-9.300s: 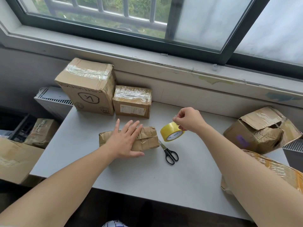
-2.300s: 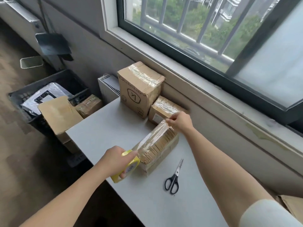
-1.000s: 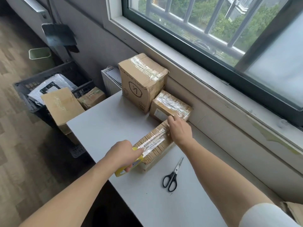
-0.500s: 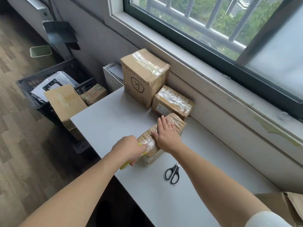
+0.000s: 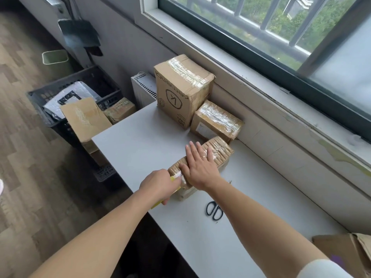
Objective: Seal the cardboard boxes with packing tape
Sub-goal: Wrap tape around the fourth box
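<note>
head view, right hand (image 5: 200, 167): spread flat, fingers straight, pressing the tape strip onto the flat box (image 5: 219, 150), which lies on the table (image 5: 140, 137) just in front of the small taped box (image 5: 216, 121).
left hand (image 5: 159, 183): curled round the yellow tape roll (image 5: 174, 178) at the flat box's near end.
risk: the strip looks uncut; tugging the roll could wrinkle or peel it, or drag the light box. the scissors (image 5: 214, 210) lie apart from both hands.
black crate (image 5: 108, 76): on the floor, with a white packet (image 5: 70, 97) inside; the rest is unclear.
</note>
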Tool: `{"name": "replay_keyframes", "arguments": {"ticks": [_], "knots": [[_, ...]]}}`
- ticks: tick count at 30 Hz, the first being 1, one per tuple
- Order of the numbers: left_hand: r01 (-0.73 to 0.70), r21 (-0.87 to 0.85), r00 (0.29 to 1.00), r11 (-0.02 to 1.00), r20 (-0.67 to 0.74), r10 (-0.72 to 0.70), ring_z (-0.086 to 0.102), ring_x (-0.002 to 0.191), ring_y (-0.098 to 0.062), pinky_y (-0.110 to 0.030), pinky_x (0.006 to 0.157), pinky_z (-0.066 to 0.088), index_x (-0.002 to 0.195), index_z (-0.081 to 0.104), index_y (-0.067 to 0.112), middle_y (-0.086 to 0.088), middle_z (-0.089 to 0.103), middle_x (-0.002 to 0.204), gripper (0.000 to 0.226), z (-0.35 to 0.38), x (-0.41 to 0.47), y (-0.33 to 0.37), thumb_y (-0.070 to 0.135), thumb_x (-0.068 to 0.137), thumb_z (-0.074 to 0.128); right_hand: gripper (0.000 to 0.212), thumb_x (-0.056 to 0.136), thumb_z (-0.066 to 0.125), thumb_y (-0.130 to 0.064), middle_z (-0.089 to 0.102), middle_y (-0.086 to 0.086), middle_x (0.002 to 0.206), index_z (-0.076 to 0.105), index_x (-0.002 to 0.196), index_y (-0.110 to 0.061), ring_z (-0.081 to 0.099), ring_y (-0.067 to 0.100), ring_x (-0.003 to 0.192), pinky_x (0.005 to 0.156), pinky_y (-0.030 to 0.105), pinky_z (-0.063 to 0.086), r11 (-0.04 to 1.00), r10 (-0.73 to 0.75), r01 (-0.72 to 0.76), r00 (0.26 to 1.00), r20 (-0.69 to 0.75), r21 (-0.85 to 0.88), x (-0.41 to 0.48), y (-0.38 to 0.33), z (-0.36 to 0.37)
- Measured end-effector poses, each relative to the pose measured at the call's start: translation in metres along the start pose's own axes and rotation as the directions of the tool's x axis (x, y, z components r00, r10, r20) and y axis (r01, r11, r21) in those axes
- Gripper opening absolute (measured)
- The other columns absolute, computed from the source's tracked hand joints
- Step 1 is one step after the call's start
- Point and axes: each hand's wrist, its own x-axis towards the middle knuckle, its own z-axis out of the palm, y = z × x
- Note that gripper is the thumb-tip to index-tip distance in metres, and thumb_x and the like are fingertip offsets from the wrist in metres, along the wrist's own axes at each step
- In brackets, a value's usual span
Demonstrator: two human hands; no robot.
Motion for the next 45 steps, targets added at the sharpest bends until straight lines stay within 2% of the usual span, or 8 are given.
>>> {"name": "replay_keyframes", "arguments": {"ticks": [5,10,22,28,31,35,39,45], "knots": [[-0.020,-0.055,0.999,0.998,0.036,0.022,0.069,0.065,-0.013,-0.028,0.073,0.054,0.072,0.066,0.017,0.001,0.069,0.052,0.054,0.004,0.003,-0.006,0.056,0.099,0.042,0.075,0.105,0.007,-0.062,-0.016,-0.002,0.171,-0.012,0.164,-0.021,-0.020,0.018,0.156,0.125,0.049,-0.016,0.999,0.016,-0.017,0.999,0.029,0.032,-0.001,0.010,0.001],[-0.025,-0.119,0.997,0.993,0.076,0.034,0.066,0.052,-0.008,-0.025,0.059,0.045,0.065,0.063,0.014,0.001,0.068,0.052,0.055,0.000,-0.001,-0.021,0.054,0.099,0.045,0.074,0.105,0.007,-0.062,-0.015,-0.002,0.172,-0.013,0.163,-0.021,-0.020,0.017,0.156,0.125,0.049,-0.016,0.999,0.013,-0.015,0.999,0.043,0.033,0.001,0.009,-0.001],[0.050,-0.030,0.997,0.998,0.055,-0.049,0.066,0.065,-0.015,-0.029,0.073,0.055,0.078,0.063,0.011,0.000,0.065,0.048,0.051,0.022,-0.008,-0.044,0.053,0.098,0.043,0.074,0.105,0.007,-0.063,-0.013,-0.002,0.172,-0.012,0.164,-0.022,-0.019,0.017,0.156,0.125,0.048,-0.016,0.999,0.026,-0.027,0.999,0.046,0.021,0.000,0.007,-0.003],[0.056,0.009,0.997,0.998,0.062,-0.056,0.067,0.065,-0.015,-0.030,0.076,0.058,0.068,0.068,0.013,0.004,0.068,0.051,0.054,0.027,0.004,-0.032,0.051,0.093,0.039,0.074,0.105,0.009,-0.062,-0.011,0.003,0.172,-0.006,0.165,-0.021,-0.015,0.022,0.158,0.126,0.051,-0.010,0.999,0.032,-0.032,0.999,0.015,-0.020,0.000,0.002,-0.005],[0.036,0.007,0.997,0.999,0.069,-0.037,0.068,0.063,-0.016,-0.030,0.076,0.059,0.068,0.069,0.012,0.003,0.068,0.050,0.055,0.029,0.007,-0.030,0.051,0.093,0.039,0.069,0.106,0.018,-0.061,0.003,0.007,0.172,0.013,0.164,-0.023,-0.003,0.029,0.159,0.125,0.059,-0.001,0.999,0.043,-0.044,0.998,-0.046,-0.017,-0.012,-0.004,-0.010],[0.006,0.019,0.998,1.000,0.065,-0.007,0.068,0.059,-0.015,-0.028,0.067,0.056,0.074,0.068,0.013,0.003,0.068,0.050,0.058,0.027,0.010,-0.031,0.059,0.096,0.038,0.065,0.097,0.032,-0.065,0.042,0.009,0.154,0.049,0.142,-0.022,0.034,0.037,0.145,0.109,0.071,0.030,0.996,-0.059,0.046,0.982,-0.177,-0.074,-0.044,-0.015,-0.011],[-0.040,0.040,0.998,0.998,0.050,0.038,0.066,0.053,-0.013,-0.027,0.062,0.052,0.080,0.065,0.015,0.002,0.068,0.050,0.056,0.026,0.012,-0.034,0.062,0.098,0.040,0.080,0.092,0.029,-0.072,0.040,0.010,0.158,0.041,0.151,-0.020,0.036,0.045,0.143,0.105,0.071,0.034,0.993,0.024,-0.028,0.999,-0.032,-0.117,-0.056,-0.031,-0.002],[-0.136,0.000,0.987,0.991,0.092,0.135,0.069,0.061,-0.018,-0.032,0.073,0.057,0.076,0.069,0.013,0.001,0.069,0.052,0.066,0.026,0.020,-0.049,0.062,0.100,0.032,0.075,0.101,0.015,-0.057,0.039,0.013,0.161,0.037,0.158,-0.014,0.038,0.047,0.145,0.108,0.078,0.028,0.985,0.132,-0.123,0.989,0.071,-0.119,-0.051,-0.048,0.014]]}}
